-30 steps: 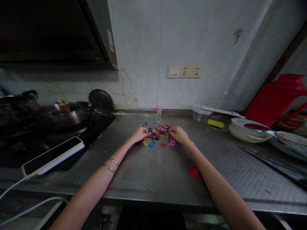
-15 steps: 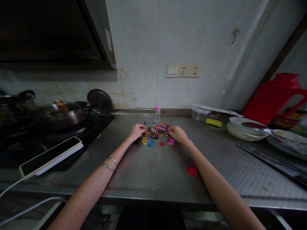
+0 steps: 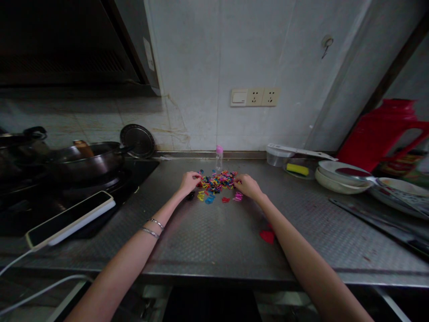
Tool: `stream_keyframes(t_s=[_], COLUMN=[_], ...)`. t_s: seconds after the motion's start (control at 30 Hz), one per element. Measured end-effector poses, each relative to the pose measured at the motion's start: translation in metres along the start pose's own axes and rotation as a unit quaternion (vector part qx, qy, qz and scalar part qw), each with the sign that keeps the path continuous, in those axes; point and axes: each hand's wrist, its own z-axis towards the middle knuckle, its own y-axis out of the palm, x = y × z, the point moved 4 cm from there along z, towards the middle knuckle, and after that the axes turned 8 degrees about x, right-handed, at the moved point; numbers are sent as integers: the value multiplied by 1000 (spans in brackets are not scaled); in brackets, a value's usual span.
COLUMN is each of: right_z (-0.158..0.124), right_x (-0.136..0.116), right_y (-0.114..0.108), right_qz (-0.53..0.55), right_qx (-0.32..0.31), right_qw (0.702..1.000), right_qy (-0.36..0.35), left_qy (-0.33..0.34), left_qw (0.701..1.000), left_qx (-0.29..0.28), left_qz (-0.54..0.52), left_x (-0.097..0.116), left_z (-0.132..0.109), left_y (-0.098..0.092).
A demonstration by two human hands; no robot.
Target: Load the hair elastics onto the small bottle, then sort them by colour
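Note:
A loose pile of small, many-coloured elastic bands (image 3: pixel 218 181) lies on the metal counter between my two hands. At its left edge is my left hand (image 3: pixel 189 183), thumb and fingers pinched together; whatever is between them is too small to make out. My right hand (image 3: pixel 248 186) pinches in the same way at the right edge, its fingertips partly hidden. In front of the pile are small single-colour groups: yellow bands (image 3: pixel 200 196), blue bands (image 3: pixel 209 198), red bands (image 3: pixel 225 200) and pink bands (image 3: pixel 237 196). Some black bands (image 3: pixel 191 195) lie beside my left hand.
Behind the pile stands a clear bottle with a pink cap (image 3: pixel 219 157). A red heart-shaped piece (image 3: pixel 267 236) lies beside my right forearm. To the left are a phone (image 3: pixel 70 219) and a pan (image 3: pixel 94 163); to the right, a yellow sponge (image 3: pixel 297 169), bowls (image 3: pixel 342 182) and a red thermos (image 3: pixel 375 134).
The view has shifted slightly. Both hands stay pinched at the two sides of the pile, with only small finger movement; the colour groups look almost the same.

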Motion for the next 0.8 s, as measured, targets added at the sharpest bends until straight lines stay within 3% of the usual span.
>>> stream_keyframes(t_s=[0.57, 0.8], right_z=[-1, 1], right_x=[1, 3], right_y=[-1, 0], right_qz=[2, 9], right_qx=[12, 13], right_qw=[1000, 1000], right_qy=[-4, -1], left_qy=[-61, 52], left_qw=[993, 989], left_qx=[2, -88], left_qz=[-102, -109], left_x=[-4, 38], left_z=[-3, -23], left_y=[2, 29])
